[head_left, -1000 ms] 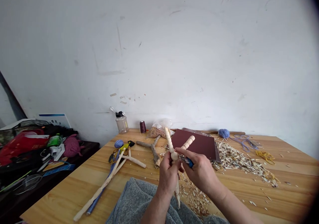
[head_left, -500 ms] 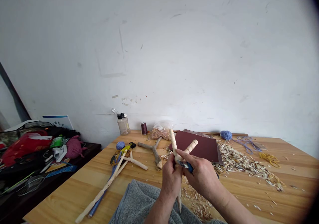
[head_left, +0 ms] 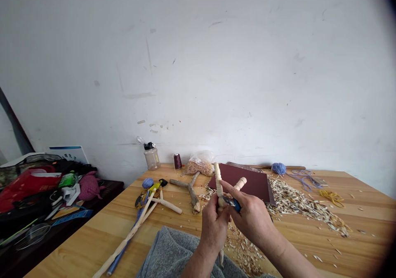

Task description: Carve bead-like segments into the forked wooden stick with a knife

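My left hand [head_left: 214, 220] is closed around a pale, peeled forked stick [head_left: 218, 179] below its fork. Ring-like grooves are cut into both prongs, and the pointed lower end shows beneath the hand. In my right hand [head_left: 252, 214] is a knife with a blue handle [head_left: 236, 206]. Its blade lies against the wood near the fork, partly hidden by the fingers. The right index finger stretches along the upright prong. A grey towel [head_left: 173, 249] lies under the forearms.
An unpeeled forked branch [head_left: 190, 187] and a peeled forked stick [head_left: 123, 241] lie left on the table. Behind are a bottle [head_left: 151, 156], a thread spool [head_left: 177, 161] and a bag of rubber bands [head_left: 199, 164]. Maroon sandpaper [head_left: 244, 183], wood shavings [head_left: 297, 201] and blue yarn [head_left: 279, 168] sit right.
The forked stick has turned slightly in my left hand, so its upright prong stands further right. The right index finger has shifted along that prong. The view has shifted a little.
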A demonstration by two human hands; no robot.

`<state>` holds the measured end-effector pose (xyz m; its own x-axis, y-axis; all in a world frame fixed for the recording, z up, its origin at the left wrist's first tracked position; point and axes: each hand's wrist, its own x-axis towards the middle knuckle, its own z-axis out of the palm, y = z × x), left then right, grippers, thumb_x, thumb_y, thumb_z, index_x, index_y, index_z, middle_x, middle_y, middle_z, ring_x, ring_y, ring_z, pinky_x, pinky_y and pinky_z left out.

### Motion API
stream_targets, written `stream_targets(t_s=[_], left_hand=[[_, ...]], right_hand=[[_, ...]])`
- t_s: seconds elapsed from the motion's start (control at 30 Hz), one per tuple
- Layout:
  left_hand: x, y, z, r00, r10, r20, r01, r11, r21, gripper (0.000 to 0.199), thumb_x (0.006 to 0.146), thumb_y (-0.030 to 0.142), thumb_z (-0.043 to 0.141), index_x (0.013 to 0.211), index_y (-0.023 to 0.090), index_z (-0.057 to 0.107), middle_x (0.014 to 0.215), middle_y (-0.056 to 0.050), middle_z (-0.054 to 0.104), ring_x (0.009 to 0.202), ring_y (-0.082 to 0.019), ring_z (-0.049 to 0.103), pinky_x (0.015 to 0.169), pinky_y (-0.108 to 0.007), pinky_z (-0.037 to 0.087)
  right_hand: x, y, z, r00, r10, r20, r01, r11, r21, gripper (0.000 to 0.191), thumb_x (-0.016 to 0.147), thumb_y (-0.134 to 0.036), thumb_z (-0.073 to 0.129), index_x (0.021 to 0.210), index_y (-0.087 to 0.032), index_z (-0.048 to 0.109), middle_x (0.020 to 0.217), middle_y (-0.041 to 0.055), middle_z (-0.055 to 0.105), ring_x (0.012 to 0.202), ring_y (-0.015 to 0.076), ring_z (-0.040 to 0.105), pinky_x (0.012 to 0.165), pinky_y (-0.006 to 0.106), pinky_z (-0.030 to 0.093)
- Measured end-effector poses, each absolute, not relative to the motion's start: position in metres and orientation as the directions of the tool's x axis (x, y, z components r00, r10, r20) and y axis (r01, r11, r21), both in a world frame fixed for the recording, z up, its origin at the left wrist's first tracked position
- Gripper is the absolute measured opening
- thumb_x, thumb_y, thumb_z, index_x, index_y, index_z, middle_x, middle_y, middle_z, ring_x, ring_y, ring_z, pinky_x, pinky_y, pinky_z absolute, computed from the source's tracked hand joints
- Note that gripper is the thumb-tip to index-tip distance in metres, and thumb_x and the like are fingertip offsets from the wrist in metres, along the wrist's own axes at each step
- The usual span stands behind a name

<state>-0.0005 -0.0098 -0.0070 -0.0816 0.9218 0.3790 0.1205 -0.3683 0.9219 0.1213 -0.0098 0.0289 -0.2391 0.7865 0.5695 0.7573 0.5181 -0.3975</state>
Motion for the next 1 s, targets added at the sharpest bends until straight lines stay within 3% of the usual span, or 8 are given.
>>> stream_targets(t_s=[0.33, 0.67, 0.77, 0.87, 1.0], left_hand=[[0.000, -0.012, -0.009, -0.047, 0.912, 0.408, 0.194, -0.393, 0.899, 0.012, 0.078, 0.030, 0.055, 0.076, 0.019, 0.055, 0.064, 0.002, 0.052, 0.061, -0.013, 0.042, 0.057, -0.021, 0.031], [0.003, -0.013, -0.009, -0.008, 0.891, 0.454, 0.240, -0.439, 0.866, 0.007, 0.079, 0.026, 0.055, 0.079, 0.019, 0.056, 0.068, 0.000, 0.055, 0.064, -0.013, 0.048, 0.059, -0.022, 0.036], [0.001, -0.013, -0.007, 0.035, 0.925, 0.379, 0.111, -0.381, 0.918, 0.014, 0.079, 0.029, 0.057, 0.087, 0.018, 0.057, 0.069, 0.001, 0.055, 0.058, -0.011, 0.050, 0.053, -0.021, 0.037], [-0.005, -0.011, -0.002, 0.135, 0.971, 0.200, -0.139, -0.181, 0.974, 0.042, 0.076, 0.034, 0.061, 0.114, 0.020, 0.048, 0.080, -0.001, 0.059, 0.050, -0.010, 0.054, 0.040, -0.018, 0.032], [-0.013, -0.007, 0.003, 0.205, 0.971, 0.126, -0.392, -0.037, 0.919, 0.056, 0.075, 0.035, 0.061, 0.124, 0.019, 0.040, 0.082, -0.004, 0.063, 0.047, -0.010, 0.057, 0.035, -0.016, 0.031]], right_hand=[[0.124, -0.010, 0.033, -0.198, 0.780, 0.594, 0.809, 0.472, -0.350, 0.059, 0.073, -0.018, 0.047, 0.131, -0.028, 0.047, 0.070, 0.0005, 0.068, 0.057, 0.0151, 0.060, 0.050, 0.021, 0.040], [0.127, -0.010, 0.035, -0.180, 0.780, 0.600, 0.809, 0.464, -0.362, 0.057, 0.078, -0.023, 0.045, 0.135, -0.028, 0.041, 0.064, -0.0008, 0.065, 0.053, 0.0157, 0.058, 0.049, 0.023, 0.037], [0.134, -0.006, 0.038, -0.136, 0.787, 0.602, 0.807, 0.440, -0.394, 0.057, 0.077, -0.024, 0.046, 0.134, -0.030, 0.042, 0.067, -0.0005, 0.066, 0.055, 0.0166, 0.059, 0.050, 0.024, 0.038], [0.152, 0.004, 0.044, -0.015, 0.819, 0.574, 0.769, 0.376, -0.517, 0.048, 0.080, -0.031, 0.046, 0.127, -0.029, 0.051, 0.072, 0.0019, 0.068, 0.059, 0.0177, 0.061, 0.053, 0.026, 0.040], [0.179, 0.019, 0.050, 0.148, 0.845, 0.514, 0.721, 0.264, -0.641, 0.044, 0.079, -0.050, 0.050, 0.112, -0.024, 0.063, 0.079, 0.0079, 0.068, 0.068, 0.0220, 0.061, 0.058, 0.031, 0.041]])
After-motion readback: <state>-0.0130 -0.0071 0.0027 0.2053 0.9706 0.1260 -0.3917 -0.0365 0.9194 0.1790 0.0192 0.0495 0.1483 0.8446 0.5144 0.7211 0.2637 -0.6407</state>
